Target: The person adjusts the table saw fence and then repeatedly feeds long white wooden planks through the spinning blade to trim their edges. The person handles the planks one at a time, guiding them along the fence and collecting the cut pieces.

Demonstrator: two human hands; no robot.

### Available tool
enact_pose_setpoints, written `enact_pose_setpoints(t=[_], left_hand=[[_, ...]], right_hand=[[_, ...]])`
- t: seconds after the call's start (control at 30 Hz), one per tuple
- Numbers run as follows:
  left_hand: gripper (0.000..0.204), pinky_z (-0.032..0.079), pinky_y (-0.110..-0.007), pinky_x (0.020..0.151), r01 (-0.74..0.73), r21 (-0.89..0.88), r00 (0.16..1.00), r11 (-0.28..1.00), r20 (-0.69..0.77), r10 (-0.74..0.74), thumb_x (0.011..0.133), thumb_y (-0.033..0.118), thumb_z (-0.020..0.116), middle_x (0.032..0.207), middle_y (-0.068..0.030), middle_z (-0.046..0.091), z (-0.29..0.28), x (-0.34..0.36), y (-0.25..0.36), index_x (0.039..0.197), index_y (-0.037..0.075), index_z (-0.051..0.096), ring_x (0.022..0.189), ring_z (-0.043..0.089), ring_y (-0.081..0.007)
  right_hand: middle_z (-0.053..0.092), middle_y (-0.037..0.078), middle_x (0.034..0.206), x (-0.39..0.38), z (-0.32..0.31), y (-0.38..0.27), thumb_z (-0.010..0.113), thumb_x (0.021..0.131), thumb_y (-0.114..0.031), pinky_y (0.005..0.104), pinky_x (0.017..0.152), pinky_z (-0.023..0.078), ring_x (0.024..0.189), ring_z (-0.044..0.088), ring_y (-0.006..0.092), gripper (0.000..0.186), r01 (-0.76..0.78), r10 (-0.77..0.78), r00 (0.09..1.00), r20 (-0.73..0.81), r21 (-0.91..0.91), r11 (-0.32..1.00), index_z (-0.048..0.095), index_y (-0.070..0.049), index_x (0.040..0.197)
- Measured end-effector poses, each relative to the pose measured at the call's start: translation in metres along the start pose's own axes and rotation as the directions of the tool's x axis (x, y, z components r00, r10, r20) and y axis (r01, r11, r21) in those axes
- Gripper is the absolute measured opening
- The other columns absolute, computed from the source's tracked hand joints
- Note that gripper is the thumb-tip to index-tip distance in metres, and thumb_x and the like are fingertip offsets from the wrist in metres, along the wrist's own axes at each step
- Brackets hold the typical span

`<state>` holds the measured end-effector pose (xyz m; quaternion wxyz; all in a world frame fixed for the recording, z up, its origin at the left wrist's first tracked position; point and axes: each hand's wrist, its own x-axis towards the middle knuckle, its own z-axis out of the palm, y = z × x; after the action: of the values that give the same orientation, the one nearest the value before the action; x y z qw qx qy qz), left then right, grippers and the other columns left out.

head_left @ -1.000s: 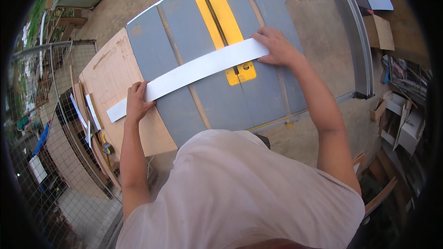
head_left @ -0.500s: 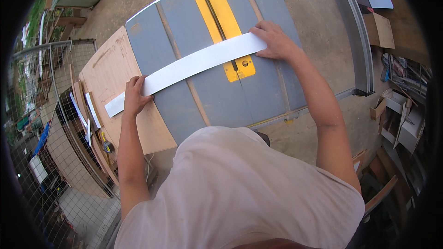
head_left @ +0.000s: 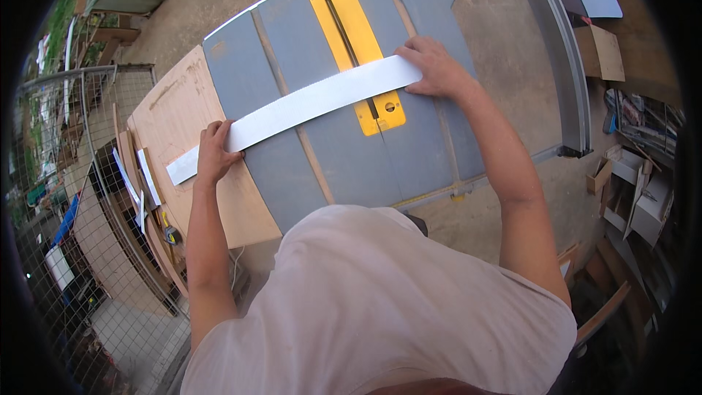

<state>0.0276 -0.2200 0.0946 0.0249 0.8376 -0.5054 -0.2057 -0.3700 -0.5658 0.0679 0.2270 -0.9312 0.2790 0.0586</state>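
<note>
- Grey table (head_left: pixel 344 157): around the yellow insert (head_left: pixel 367 35).
- White strip (head_left: pixel 314 106): across the insert; probably light, flexible, best held near both ends.
- My left fingers (head_left: pixel 217 129) and right fingers (head_left: pixel 420 44): closed on its edges, flanking the insert.

Here we are at head height, one wide fisheye peering steeply down over the wearer's shirt (head_left: pixel 395 307), the grey table (head_left: pixel 351 161) close ahead, surroundings bending around it.
</note>
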Motion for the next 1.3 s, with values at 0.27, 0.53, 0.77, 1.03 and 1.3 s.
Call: enact_pose_setpoints(t=[0.27,0.53,0.77,1.03,1.3], left_hand=[[0.084,0.048,-0.042,0.112,0.002,0.009,1.000,1.000,0.005,-0.002,0.064,0.010,0.091,0.140,-0.0122,0.057,-0.001,0.003,-0.002,0.142,0.011,0.059,0.130,0.051,-0.0347],[0.086,0.048,-0.042,0.112,0.002,0.037,1.000,0.999,0.012,-0.003,0.064,0.011,0.091,0.141,-0.0121,0.056,-0.001,0.006,-0.004,0.143,0.010,0.058,0.131,0.051,-0.0342],[0.085,0.048,-0.042,0.112,0.007,0.033,1.000,0.999,0.007,-0.008,0.065,0.012,0.091,0.141,-0.0120,0.056,-0.002,0.008,-0.003,0.143,0.010,0.058,0.130,0.051,-0.0345],[0.084,0.047,-0.042,0.113,0.010,0.015,1.000,1.000,0.005,-0.010,0.064,0.011,0.091,0.141,-0.0118,0.056,-0.004,0.010,-0.003,0.142,0.010,0.059,0.130,0.051,-0.0345],[0.084,0.047,-0.041,0.113,0.022,0.020,1.000,1.000,0.009,-0.022,0.064,0.010,0.091,0.140,-0.0116,0.057,-0.006,0.013,-0.002,0.142,0.011,0.059,0.130,0.051,-0.0343]], right_hand=[[0.054,0.012,0.144,0.003,-0.002,-0.001,0.086,0.077,-0.023,0.0431,0.119,0.040,0.136,0.049,0.0310,0.072,-0.022,0.022,1.000,0.018,-0.004,1.000,0.059,-0.014,0.143],[0.054,0.012,0.144,0.007,-0.003,-0.003,0.085,0.078,-0.022,0.0431,0.119,0.040,0.136,0.049,0.0310,0.072,-0.037,0.037,0.999,0.018,-0.016,0.999,0.058,-0.014,0.144],[0.054,0.012,0.144,0.010,-0.003,0.001,0.084,0.077,-0.022,0.0436,0.119,0.039,0.136,0.049,0.0314,0.071,-0.016,0.016,1.000,0.007,0.001,1.000,0.058,-0.013,0.143],[0.054,0.011,0.143,0.012,-0.007,-0.002,0.083,0.077,-0.023,0.0437,0.119,0.039,0.138,0.048,0.0303,0.070,-0.033,0.033,0.999,0.005,-0.002,0.999,0.059,-0.014,0.142],[0.054,0.011,0.145,0.015,-0.011,-0.005,0.083,0.077,-0.023,0.0435,0.119,0.039,0.138,0.048,0.0311,0.069,-0.044,0.044,0.999,0.012,0.014,0.999,0.059,-0.014,0.142]])
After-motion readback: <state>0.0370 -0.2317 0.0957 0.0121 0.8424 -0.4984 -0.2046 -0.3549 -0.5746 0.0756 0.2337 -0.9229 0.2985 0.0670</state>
